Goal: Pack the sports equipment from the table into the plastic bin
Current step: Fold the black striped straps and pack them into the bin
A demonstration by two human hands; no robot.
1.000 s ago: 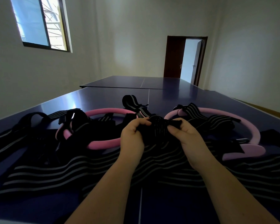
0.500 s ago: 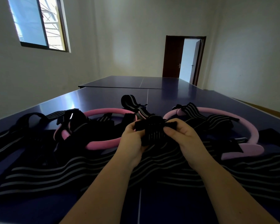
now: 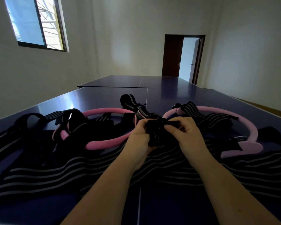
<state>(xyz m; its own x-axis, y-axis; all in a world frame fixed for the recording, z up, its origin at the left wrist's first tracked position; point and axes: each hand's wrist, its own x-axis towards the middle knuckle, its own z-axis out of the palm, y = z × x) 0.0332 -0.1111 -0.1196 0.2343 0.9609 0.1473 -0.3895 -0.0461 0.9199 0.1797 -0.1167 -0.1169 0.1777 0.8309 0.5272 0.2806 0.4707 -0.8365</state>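
Strap bundle: a black strap with grey stripes (image 3: 159, 133) is held bunched between both hands, lifted just above the counter (image 3: 177, 96), near its middle line.
Axis: the bundle's upper edge is laid side to side, from one hand to the other; the stripes on its lower part are seen running up and down.
Left grip (image 3: 139, 140): fingers are curled round the bundle's left end.
Right grip (image 3: 186, 137): the bundle's right end is pinched under thumb and fingers.
Rings: two pink rings are counted, a brighter ring (image 3: 96, 146) just left of the hands and a paler ring (image 3: 251, 129) to the right, both draped with straps.
Loose straps (image 3: 55, 174): these are spread flat under the forearms; overlapping, they cannot be counted.
Rolled strap (image 3: 126, 101): one is set beyond the rings.
Room: one window (image 3: 37, 23), one open door (image 3: 172, 56).
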